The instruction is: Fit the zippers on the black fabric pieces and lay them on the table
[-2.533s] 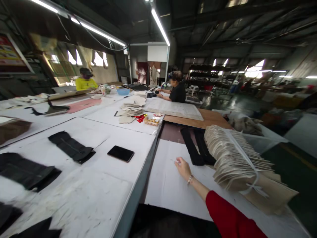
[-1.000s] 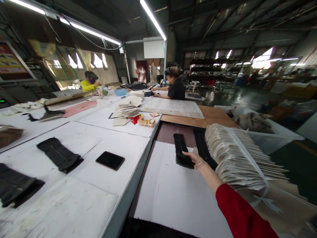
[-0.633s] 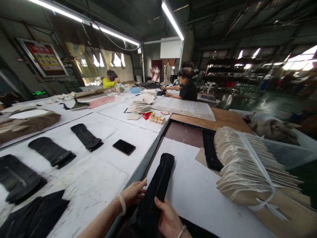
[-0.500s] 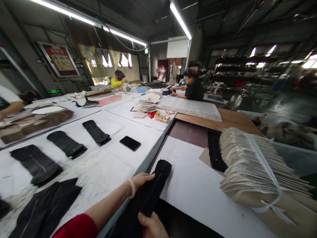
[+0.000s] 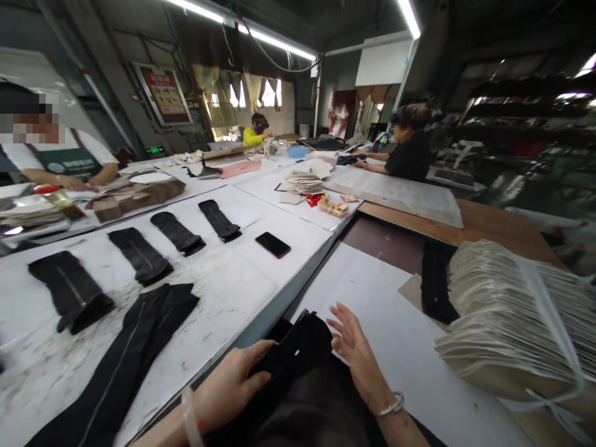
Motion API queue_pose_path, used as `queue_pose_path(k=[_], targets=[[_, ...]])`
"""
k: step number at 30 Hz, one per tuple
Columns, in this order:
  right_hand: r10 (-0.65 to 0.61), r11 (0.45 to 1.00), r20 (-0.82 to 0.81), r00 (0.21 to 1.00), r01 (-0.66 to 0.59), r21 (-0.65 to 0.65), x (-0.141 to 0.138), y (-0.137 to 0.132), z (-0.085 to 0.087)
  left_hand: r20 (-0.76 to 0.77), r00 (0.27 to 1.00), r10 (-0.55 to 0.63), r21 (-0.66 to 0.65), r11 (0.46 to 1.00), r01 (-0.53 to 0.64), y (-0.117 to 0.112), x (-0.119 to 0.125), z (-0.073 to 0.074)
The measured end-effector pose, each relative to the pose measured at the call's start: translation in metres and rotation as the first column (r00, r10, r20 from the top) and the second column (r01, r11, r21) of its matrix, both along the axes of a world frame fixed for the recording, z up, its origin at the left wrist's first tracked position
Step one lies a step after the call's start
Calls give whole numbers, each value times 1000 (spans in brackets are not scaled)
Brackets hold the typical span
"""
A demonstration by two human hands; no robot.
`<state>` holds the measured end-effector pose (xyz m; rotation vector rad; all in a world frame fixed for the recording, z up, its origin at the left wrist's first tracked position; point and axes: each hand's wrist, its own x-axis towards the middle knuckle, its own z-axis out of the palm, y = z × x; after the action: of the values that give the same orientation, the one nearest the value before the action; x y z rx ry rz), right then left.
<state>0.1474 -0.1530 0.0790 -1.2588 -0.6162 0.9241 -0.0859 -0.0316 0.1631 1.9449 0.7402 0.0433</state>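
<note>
"Strip lights (image 5: 278, 42) hang over your workroom, and a white table (image 5: 233, 273) spreads out on your left. What is between your hands?"

"Black cloth (image 5: 311, 338), close in front of your body, with its rounded end toward the tables."

"How are your fingers?"

"Your left hand (image 5: 233, 385) touches the cloth's left edge, thumb and forefinger a little apart; whether they pinch it cannot be told. Your right hand (image 5: 356, 354) is just beside its right edge, fingers spread and loosely bent. You wear a pale bangle (image 5: 190, 416) on the left wrist and a silver bracelet (image 5: 393, 403) on the right."

"And around you?"

"On your left lie four short black pieces (image 5: 139, 254) in a slanting row, with a longer zipped piece (image 5: 125, 347) nearer you. Your phone (image 5: 272, 244) lies past the row. Over the white sheet (image 5: 419, 354) on your right, a black strip (image 5: 435, 282) lies against a tied stack of beige sheets (image 5: 493, 298)."

"Who else?"

"Three people: one in an apron (image 5: 74, 162) at your far left, one in yellow (image 5: 252, 136) at the back, one in black (image 5: 410, 155) across to the right."
</note>
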Motion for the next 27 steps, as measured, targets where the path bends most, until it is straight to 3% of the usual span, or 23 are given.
queue_pose_path(k=[3, 6, 9, 16, 27], targets=[[138, 987, 391, 910, -157, 18, -7, 13, 30, -123, 992, 39, 207, 978, -13, -15, -17, -6], [199, 968, 582, 789, -250, 9, -25, 25, 47, -199, 974, 105, 284, 958, -45, -28, -30, -19], [244, 955, 607, 757, -298, -12, -39, 33, 50, -188, 971, 150, 272, 958, -95, -37, -41, -25], [327, 929, 587, 740, -365, -58, -56, 45, 52, -193, 965, 180, 283, 952, -121, -44, -59, -24], [365, 920, 582, 727, -377, -106, -79, 52, 61, -1, 982, 189, 271, 945, -182, -51, -86, -37]])
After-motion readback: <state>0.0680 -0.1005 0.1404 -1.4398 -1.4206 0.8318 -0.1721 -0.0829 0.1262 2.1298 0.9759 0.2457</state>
